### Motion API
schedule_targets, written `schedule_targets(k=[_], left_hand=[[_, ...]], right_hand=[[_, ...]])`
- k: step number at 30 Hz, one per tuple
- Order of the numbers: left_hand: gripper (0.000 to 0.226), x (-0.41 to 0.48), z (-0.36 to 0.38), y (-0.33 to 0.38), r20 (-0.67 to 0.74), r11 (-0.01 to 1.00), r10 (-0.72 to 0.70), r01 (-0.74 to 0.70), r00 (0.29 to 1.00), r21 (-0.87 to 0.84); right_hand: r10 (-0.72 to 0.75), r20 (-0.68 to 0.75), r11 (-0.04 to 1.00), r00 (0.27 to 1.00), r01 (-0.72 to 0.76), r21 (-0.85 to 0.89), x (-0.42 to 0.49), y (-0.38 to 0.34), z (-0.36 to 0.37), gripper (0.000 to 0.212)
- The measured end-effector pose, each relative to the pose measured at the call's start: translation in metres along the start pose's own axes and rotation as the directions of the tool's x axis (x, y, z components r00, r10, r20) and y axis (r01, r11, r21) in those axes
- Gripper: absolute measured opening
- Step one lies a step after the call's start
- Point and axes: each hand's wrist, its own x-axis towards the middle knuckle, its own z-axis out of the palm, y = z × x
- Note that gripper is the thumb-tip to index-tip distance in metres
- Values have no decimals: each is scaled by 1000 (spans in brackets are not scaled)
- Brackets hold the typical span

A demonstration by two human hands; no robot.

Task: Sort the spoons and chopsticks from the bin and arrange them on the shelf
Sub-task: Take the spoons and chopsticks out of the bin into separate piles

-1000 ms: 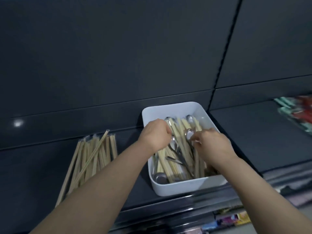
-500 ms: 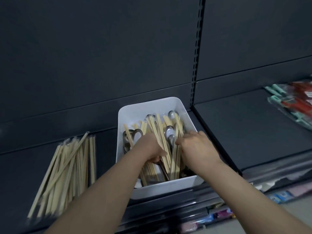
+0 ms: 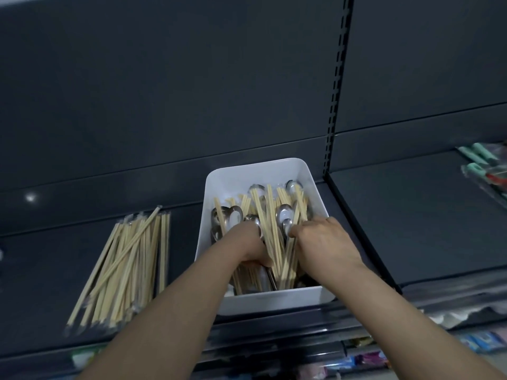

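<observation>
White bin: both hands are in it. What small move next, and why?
Probably lift the chopstick bunch clear of the white bin: left hand grips it, right hand flanks it, spoons lie alongside, and the sorted chopstick pile lies left on the shelf.

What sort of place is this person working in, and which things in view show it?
Probably a shop: dark metal shelving with a slotted upright, packaged goods on the neighbouring shelf, and more coloured packets on the tier below.
</observation>
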Motion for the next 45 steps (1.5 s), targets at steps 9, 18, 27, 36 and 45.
schedule_targets(k=[9,18,27,36,45], left_hand=[[24,-2,-9,-25,-264,978,-63,7,963,-209],[15,4,-2,-27,-284,998,0,-18,959,-59],[22,15,7,2,-318,969,-44,-37,947,-246],[12,-10,-29,-37,-451,872,-99,-140,887,-469],[25,-26,-31,-56,-421,815,-78,-186,904,-550]], right_hand=[[134,35,974,990,-138,178,21,-3,-6,33],[148,59,962,987,-158,224,29,-10,-1,34],[174,73,944,982,-188,270,16,0,-9,34],[132,286,921,949,-224,319,58,-38,0,26],[270,387,942,882,-325,84,58,-55,7,43]])
